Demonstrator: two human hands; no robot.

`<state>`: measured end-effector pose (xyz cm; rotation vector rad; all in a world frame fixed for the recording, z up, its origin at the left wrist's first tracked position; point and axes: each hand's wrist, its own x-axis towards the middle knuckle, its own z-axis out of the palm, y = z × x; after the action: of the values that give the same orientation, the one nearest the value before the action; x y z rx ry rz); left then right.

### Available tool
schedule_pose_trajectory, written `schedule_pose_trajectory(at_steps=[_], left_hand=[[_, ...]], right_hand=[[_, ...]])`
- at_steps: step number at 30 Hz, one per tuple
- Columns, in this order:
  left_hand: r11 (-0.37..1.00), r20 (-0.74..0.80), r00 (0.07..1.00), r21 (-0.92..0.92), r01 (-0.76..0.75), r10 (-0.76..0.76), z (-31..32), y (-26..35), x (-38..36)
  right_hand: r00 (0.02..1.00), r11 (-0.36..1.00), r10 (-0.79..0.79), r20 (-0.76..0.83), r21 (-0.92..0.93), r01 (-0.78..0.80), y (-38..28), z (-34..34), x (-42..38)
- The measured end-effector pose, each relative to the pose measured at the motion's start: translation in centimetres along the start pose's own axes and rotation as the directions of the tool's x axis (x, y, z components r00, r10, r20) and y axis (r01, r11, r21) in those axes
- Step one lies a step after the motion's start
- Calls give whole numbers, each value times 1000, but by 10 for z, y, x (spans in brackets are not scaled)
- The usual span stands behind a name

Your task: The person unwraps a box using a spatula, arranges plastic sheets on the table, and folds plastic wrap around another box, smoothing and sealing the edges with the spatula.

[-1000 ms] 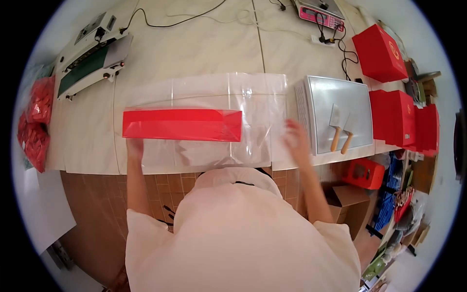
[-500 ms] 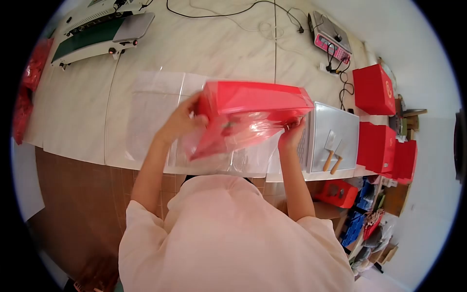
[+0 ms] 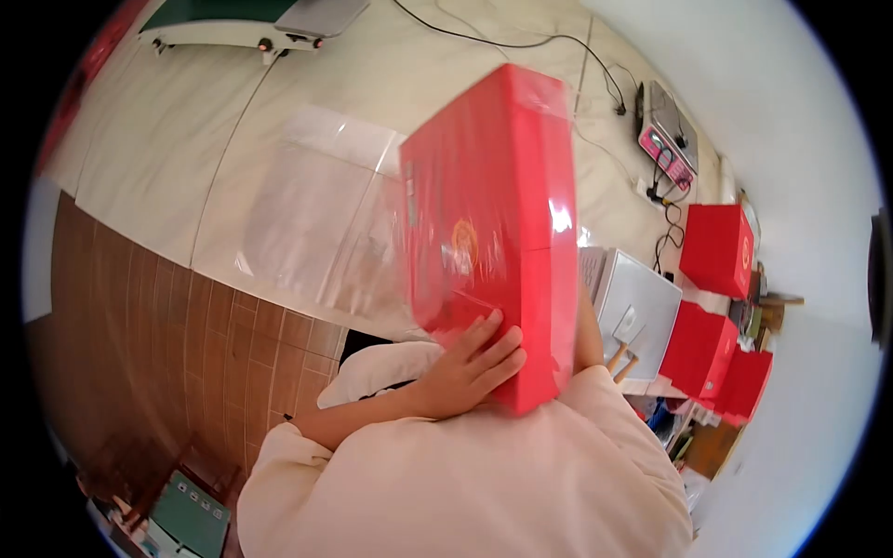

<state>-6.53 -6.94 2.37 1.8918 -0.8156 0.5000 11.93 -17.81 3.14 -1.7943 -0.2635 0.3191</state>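
A large red box (image 3: 465,223) in clear plastic film stands tilted up in front of my chest, its lower end against my shirt. A round gold emblem shows through the film. My left hand (image 3: 474,367) lies on the lower part of the box's broad face, its fingers spread and nearly flat. Behind the box my right hand is hidden; only part of that forearm shows beside its right edge. Clear plastic sheets (image 3: 316,214) lie on the table left of the box.
At the right are a pink-fronted scale (image 3: 668,139), a pale tray (image 3: 642,302) with wooden-handled scrapers, and several red boxes (image 3: 714,249). A machine with a green belt (image 3: 219,11) sits at the upper left. Black cable (image 3: 502,44) crosses the table's far part.
The red box has swung from lying crosswise to standing up close to my chest. My left hand has moved down and right onto its face, and my right hand has gone behind it. The view has shifted.
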Motion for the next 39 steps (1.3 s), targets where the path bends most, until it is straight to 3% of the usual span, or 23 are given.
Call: schedule_pose_trajectory(at_steps=[4,6,10,11,13,16,17,18,20,21,23,25,26,28,30,31,32,34,35,36,37,39], left_hand=[[997,-172,983,11,75,-72,31,-5,-13],[981,-295,941,49,188,-166,43,-3,-20],[947,-382,887,79,310,-258,77,-4,-44],[933,-380,855,-67,354,-352,83,-5,-47],[968,-482,842,-73,239,-244,72,-14,-38],[940,-437,843,-18,341,-314,69,-7,-63],[931,-454,830,3,365,-324,68,-7,-67],[913,-403,823,-104,394,-401,56,-12,-75],[880,-576,716,-16,474,-396,30,-33,-93],[862,-670,605,-104,496,-430,6,-53,-86],[838,-814,343,-287,464,-468,-42,-93,-71],[825,-747,391,-372,426,-538,-79,-126,-48],[799,-673,438,-448,400,-596,-96,-141,-39],[724,-510,530,-590,358,-677,-115,-157,-30],[696,-490,514,-618,364,-704,-99,-167,-44],[663,-461,497,-643,384,-735,-90,-171,-50],[654,-444,505,-650,386,-740,-84,-173,-52],[641,-548,336,-609,467,-766,-76,-175,-51],[651,-596,271,-638,412,-756,-72,-174,-45],[648,-586,283,-635,421,-759,-69,-169,-40],[666,-638,269,-535,520,-722,-67,-164,-33],[692,-717,270,-394,605,-643,-57,-168,-32]], right_hand=[[986,999,-18,165,-38,25,-2,39,56],[973,999,-23,230,-42,33,1,59,76],[935,999,-16,355,-22,26,8,95,94],[924,1000,-16,382,-14,23,11,103,95],[893,999,-12,450,33,-3,15,114,94],[831,984,-5,557,151,-95,18,119,85],[834,991,-31,551,128,-48,17,118,80],[838,995,-58,543,102,3,14,116,77],[857,998,-60,512,43,44,12,93,64],[874,996,-59,482,-26,82,12,74,55],[891,992,11,453,109,-68,6,22,18],[947,954,69,314,257,-154,33,-32,-37],[992,956,30,119,288,-63,51,-49,-77],[983,976,-84,-161,187,114,72,-47,-145],[941,992,112,-319,92,-87,71,-19,-194],[966,997,53,-253,-37,-65,70,-7,-217],[972,971,119,-200,-179,-156,83,-3,-228],[945,793,304,-124,-517,-323,133,-7,-232],[930,759,351,-111,-548,-352,146,-4,-225],[918,769,387,-89,-518,-374,136,3,-207],[904,777,421,-66,-489,-397,126,11,-191],[959,857,222,-176,-435,-278,96,19,-160]])
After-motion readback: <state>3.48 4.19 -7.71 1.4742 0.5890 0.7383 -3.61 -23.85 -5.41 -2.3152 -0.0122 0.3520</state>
